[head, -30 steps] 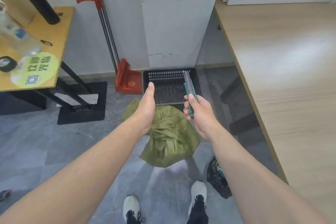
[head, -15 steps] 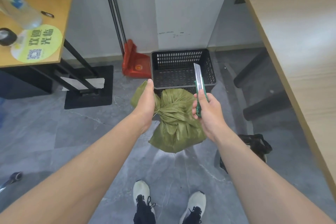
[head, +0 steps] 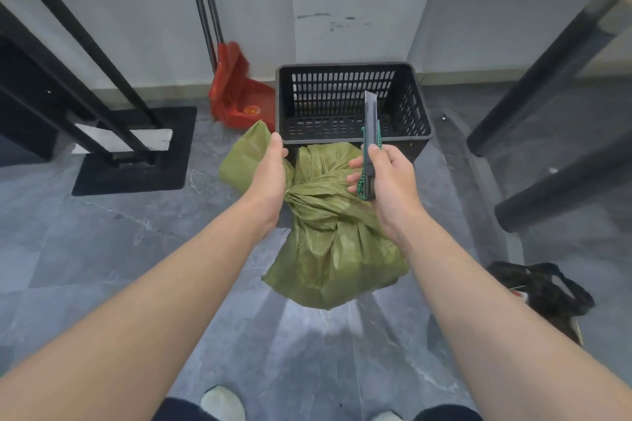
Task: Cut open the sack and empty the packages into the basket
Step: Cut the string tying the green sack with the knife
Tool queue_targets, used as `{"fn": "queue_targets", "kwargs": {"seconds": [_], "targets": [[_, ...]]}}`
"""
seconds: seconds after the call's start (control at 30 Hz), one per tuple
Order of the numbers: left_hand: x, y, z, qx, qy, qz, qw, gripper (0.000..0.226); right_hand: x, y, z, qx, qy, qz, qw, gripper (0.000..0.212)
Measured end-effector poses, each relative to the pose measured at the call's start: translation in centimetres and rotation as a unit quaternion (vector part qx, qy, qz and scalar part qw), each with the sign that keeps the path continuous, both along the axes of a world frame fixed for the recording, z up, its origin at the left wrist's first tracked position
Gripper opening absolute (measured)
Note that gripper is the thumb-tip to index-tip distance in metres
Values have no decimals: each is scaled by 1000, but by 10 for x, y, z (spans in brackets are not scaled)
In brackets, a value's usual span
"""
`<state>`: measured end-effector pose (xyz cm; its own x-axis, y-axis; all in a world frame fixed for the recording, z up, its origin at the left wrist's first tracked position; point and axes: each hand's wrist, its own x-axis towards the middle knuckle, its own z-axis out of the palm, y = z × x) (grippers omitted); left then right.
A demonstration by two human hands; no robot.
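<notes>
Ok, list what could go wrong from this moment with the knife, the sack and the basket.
1. The left hand grips the sack right beside its tied neck, where a cut would likely start; a slip of the utility knife, blade extended in the right hand, could hit those fingers.
2. The sack looks full and tight, so a deep cut may slice packages inside.
3. The sack lies on the floor outside the basket; contents could spill beside it.

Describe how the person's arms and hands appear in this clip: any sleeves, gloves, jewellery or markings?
Both forearms are bare along their whole visible length, with no sleeves in view. The left hand and right hand wear no gloves. No watch, bracelet or ring shows on wrists or fingers, and no tattoos, tape or markings are visible. At the bottom edge there are dark trouser legs and light-coloured shoes.
</notes>
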<state>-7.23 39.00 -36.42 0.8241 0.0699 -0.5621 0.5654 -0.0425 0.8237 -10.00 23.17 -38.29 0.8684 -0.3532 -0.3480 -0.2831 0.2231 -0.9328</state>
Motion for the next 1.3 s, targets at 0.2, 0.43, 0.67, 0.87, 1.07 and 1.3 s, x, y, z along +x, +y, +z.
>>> {"fn": "queue_targets", "kwargs": {"seconds": [0.2,0.43,0.67,0.87,1.07,1.3], "targets": [[6,11,-93,3,-27,47,998,55,5,7,-68,-37,-18,28,999,20],[24,27,-182,28,-26,95,995,52,20,16,-128,-40,-64,39,996,26],[37,35,-231,144,-44,10,989,27,34,29,-158,-42,-96,45,994,24],[50,29,-258,193,-50,-34,979,26,32,30,-166,-41,-100,43,993,22],[60,18,-283,218,-51,-31,974,15,29,23,-170,-43,-104,37,993,22],[50,12,-253,311,-190,-73,928,11,23,12,-166,-176,-136,57,973,32]]}}
